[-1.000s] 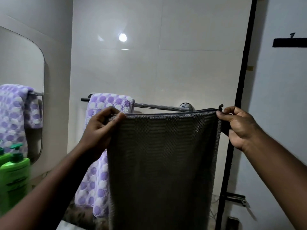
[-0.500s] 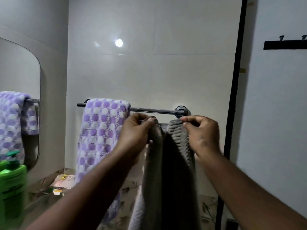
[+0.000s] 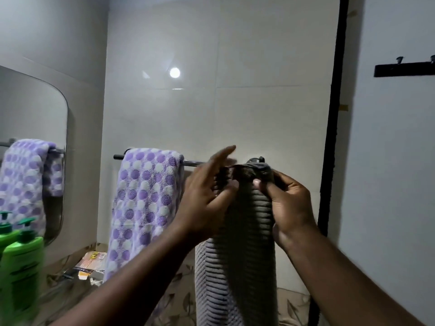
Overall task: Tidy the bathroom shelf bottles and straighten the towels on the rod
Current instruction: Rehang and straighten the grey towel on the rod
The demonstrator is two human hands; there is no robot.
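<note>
The grey towel [image 3: 247, 243], spread wide a second ago, is now folded into a narrow strip. It is raised to the right end of the rod [image 3: 193, 163], just beside the dotted towel [image 3: 146, 196]. Its top is pinched by the right hand [image 3: 289, 208], fingers curled round it. The left hand [image 3: 202, 203] is pressed to the fold by its thumb, forefinger lifted straight; a grip by its other fingers cannot be told through the blur. Hanging is judged close, with straightening still to be done. The green bottles [image 3: 21, 267] are blurred and cut off at the left edge. Whether the towel is already laid over the rod is hidden by the hands.
</note>
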